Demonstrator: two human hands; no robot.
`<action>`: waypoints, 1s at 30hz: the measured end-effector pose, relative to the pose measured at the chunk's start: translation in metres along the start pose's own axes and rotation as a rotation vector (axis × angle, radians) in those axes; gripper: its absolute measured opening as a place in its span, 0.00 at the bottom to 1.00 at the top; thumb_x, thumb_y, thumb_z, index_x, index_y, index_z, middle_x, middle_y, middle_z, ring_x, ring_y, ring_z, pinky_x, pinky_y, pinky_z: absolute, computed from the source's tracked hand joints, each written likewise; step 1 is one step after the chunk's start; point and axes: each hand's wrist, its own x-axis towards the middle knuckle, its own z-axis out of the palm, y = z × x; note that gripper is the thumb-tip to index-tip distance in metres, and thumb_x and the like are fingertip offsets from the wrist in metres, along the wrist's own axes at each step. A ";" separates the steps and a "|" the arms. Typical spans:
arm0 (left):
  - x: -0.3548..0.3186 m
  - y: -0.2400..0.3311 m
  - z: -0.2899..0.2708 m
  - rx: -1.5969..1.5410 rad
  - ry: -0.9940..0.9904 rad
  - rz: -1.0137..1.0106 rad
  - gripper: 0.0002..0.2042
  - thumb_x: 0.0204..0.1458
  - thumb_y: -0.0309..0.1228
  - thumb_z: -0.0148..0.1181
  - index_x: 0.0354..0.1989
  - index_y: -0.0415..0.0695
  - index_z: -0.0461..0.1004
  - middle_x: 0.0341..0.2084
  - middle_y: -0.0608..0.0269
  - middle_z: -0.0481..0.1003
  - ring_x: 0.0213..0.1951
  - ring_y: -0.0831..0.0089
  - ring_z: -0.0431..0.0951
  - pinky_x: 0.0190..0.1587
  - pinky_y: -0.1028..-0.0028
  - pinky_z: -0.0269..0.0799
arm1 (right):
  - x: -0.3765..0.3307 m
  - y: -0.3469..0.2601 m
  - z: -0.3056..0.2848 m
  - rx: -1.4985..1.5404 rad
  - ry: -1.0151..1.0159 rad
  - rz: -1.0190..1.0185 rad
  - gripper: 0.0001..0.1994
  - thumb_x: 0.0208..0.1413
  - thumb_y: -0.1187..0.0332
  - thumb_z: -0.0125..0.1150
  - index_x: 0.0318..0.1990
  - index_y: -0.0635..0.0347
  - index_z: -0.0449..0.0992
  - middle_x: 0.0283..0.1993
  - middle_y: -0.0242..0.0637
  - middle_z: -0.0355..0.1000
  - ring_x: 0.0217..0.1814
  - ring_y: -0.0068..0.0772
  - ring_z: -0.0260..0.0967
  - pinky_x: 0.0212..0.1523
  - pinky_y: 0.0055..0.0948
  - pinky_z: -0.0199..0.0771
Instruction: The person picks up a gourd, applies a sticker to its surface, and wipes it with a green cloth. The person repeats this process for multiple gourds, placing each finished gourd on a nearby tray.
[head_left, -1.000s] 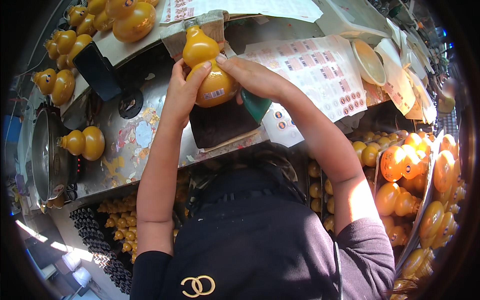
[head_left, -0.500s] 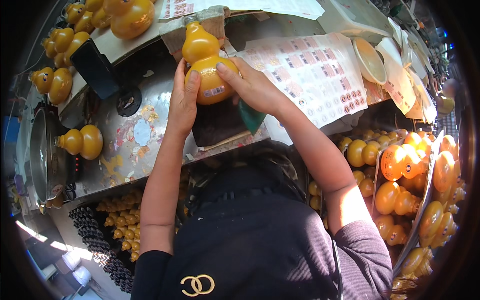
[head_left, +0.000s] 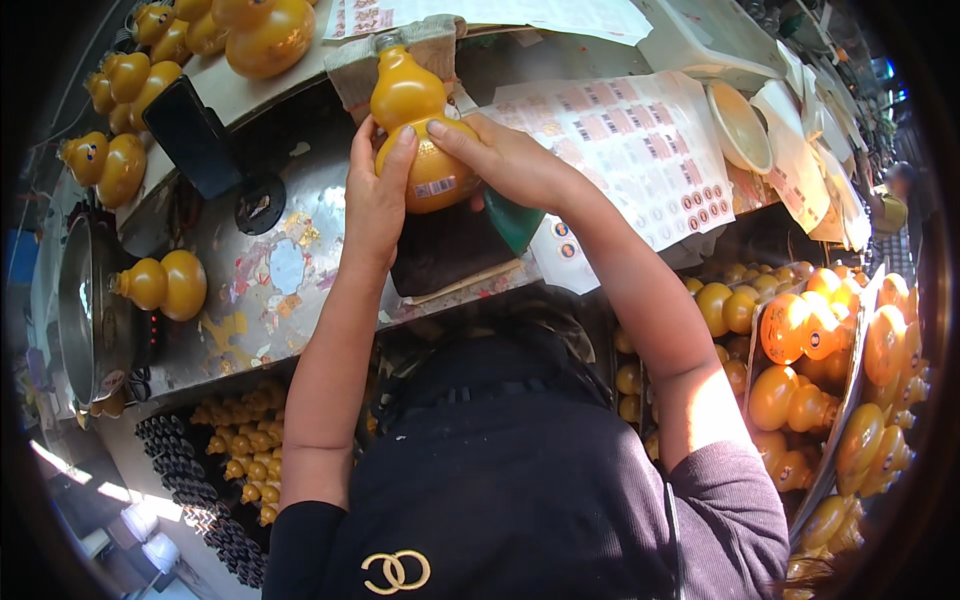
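A yellow gourd-shaped bottle [head_left: 408, 90] lies tilted between my two hands, its neck pointing away over a folded beige cloth [head_left: 348, 78]. My left hand [head_left: 377, 195] wraps the left side of the lower bulb, thumb on top. From the right, my right hand [head_left: 522, 168] grips the same bulb, its thumb pressing near the waist. A small printed label [head_left: 435, 187] sits on the near face of the bulb. Beneath the bottle is a dark pad [head_left: 445, 262], with a green piece [head_left: 513, 222] at its right. Fingers under the bottle are hidden.
Sticker sheets [head_left: 650, 150] spread to the right beside a round bowl [head_left: 740, 125]. A phone on a stand [head_left: 190, 135] is at left, near another gourd bottle [head_left: 165, 284] and a round pan [head_left: 85, 310]. Crates of gourd bottles [head_left: 790, 395] stand lower right.
The bottle and both hands have shifted slightly to the right. My left thumb sits a little higher on the bulb. Round stickers beside my right forearm now show.
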 end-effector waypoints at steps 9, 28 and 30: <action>0.002 -0.002 -0.003 0.028 0.011 -0.025 0.28 0.61 0.43 0.49 0.64 0.36 0.55 0.55 0.54 0.65 0.57 0.70 0.66 0.59 0.72 0.60 | 0.001 0.002 -0.002 0.080 -0.038 0.016 0.45 0.55 0.31 0.41 0.51 0.76 0.67 0.47 0.59 0.71 0.51 0.48 0.69 0.51 0.33 0.66; 0.003 0.002 -0.012 -0.030 -0.140 -0.062 0.32 0.59 0.44 0.53 0.66 0.40 0.52 0.56 0.56 0.64 0.58 0.71 0.66 0.60 0.73 0.59 | -0.017 -0.018 -0.002 0.433 -0.072 0.112 0.38 0.59 0.33 0.37 0.50 0.65 0.71 0.35 0.40 0.74 0.25 0.28 0.72 0.30 0.24 0.75; 0.004 0.001 -0.015 -0.011 -0.145 -0.073 0.32 0.59 0.45 0.52 0.66 0.40 0.51 0.56 0.56 0.64 0.58 0.71 0.66 0.60 0.73 0.59 | -0.029 -0.025 -0.005 0.569 0.015 0.302 0.37 0.59 0.34 0.39 0.48 0.65 0.71 0.35 0.40 0.74 0.28 0.29 0.73 0.33 0.26 0.76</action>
